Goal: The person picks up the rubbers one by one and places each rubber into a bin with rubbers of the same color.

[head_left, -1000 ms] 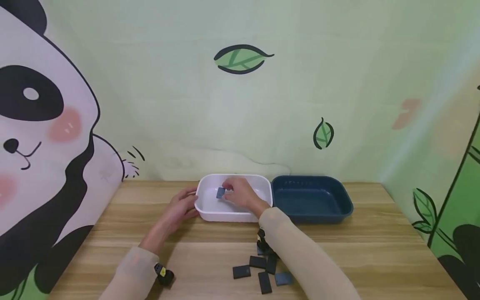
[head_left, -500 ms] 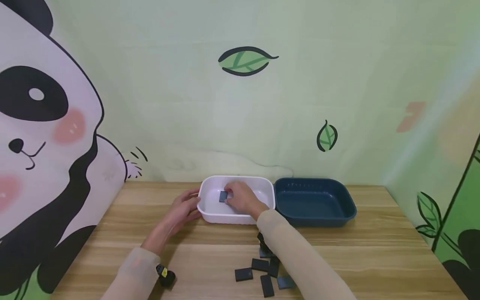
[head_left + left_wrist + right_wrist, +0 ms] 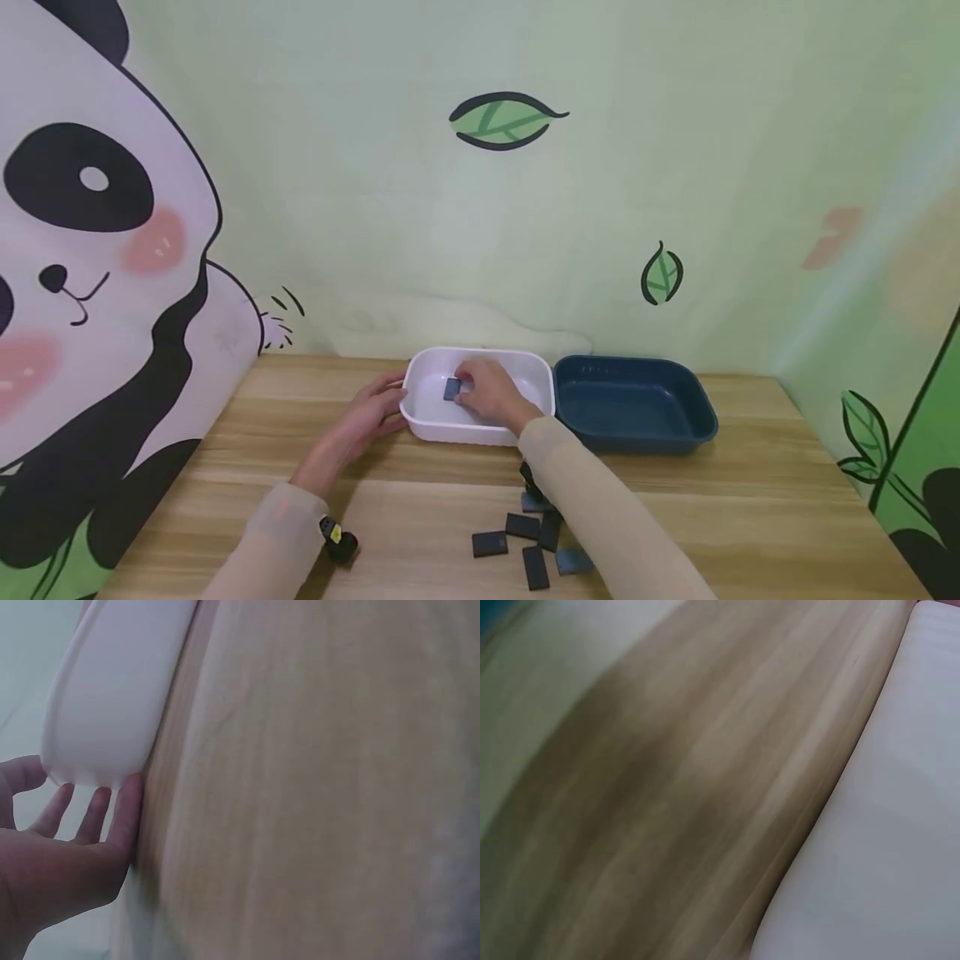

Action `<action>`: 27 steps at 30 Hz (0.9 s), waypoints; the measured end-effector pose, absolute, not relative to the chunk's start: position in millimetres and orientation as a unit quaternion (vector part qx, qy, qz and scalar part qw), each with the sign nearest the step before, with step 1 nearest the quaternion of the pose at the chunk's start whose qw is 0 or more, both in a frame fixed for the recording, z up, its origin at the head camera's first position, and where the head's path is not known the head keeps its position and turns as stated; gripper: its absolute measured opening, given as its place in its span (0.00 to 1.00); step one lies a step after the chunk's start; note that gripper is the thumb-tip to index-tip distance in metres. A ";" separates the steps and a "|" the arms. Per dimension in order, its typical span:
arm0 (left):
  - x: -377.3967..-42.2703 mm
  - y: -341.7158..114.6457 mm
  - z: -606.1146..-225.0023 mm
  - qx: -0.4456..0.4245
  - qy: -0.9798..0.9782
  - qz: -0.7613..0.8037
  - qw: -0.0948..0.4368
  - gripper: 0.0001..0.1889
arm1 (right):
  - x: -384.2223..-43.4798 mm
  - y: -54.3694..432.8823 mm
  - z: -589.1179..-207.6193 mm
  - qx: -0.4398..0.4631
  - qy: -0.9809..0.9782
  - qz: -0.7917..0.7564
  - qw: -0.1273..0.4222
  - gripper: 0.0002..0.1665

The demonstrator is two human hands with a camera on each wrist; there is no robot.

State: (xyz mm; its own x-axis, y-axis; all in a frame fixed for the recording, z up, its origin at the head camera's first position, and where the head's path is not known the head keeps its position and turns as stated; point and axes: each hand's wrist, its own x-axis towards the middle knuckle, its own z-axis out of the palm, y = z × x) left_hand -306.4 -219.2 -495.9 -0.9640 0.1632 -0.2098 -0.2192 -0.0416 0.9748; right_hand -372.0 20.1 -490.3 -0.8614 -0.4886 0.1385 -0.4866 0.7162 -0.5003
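Observation:
In the head view, my right hand [image 3: 491,392] reaches into the white plastic tub [image 3: 457,434] and pinches a small flat blue-grey rectangular piece [image 3: 452,389] between thumb and fingers. Whether the piece touches the tub floor I cannot tell. My left hand [image 3: 375,410] is at the tub's left end. In the left wrist view, the fingers of that hand [image 3: 67,859] reach out to the end wall of the tub [image 3: 112,697], fingertips against it, thumb by the rim. The right wrist view shows the tub wall [image 3: 877,817] but not the hand.
A navy blue tub [image 3: 637,442] stands against the white one on the right. Several flat dark pieces, such as a black one [image 3: 489,544] and a blue-grey one [image 3: 573,561], lie on the wooden table [image 3: 405,517] near the right forearm. A printed backdrop [image 3: 375,208] rises behind.
The head view has shifted slightly, so everything appears a little further right. The right hand keeps its pinch on the piece, which sits slightly lower in the tub. The left hand stays put.

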 end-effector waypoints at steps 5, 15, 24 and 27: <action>-304.0 -220.4 -499.1 -0.026 0.676 0.724 0.134 0.30 | -369.8 19.8 -493.1 -0.262 0.923 -0.281 0.006 0.23; -300.7 -216.3 -502.8 -0.031 0.667 0.731 0.139 0.29 | -364.5 24.5 -490.2 -0.265 0.929 -0.255 0.039 0.31; -305.1 -217.3 -502.2 -0.036 0.654 0.744 0.135 0.30 | -354.0 35.6 -460.6 -0.317 0.912 -0.242 0.094 0.38; -306.1 -218.1 -500.2 -0.037 0.657 0.742 0.132 0.30 | -345.6 44.7 -445.3 -0.325 0.907 -0.251 0.093 0.32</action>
State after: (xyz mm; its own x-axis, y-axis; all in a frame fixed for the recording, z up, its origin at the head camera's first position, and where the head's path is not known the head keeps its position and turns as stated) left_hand -306.1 -218.1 -500.2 -0.9622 0.1477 -0.2288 -0.2450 -0.1024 0.9641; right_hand -345.6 44.7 -445.3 -0.7715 -0.6362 -0.0052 -0.5430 0.6626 -0.5158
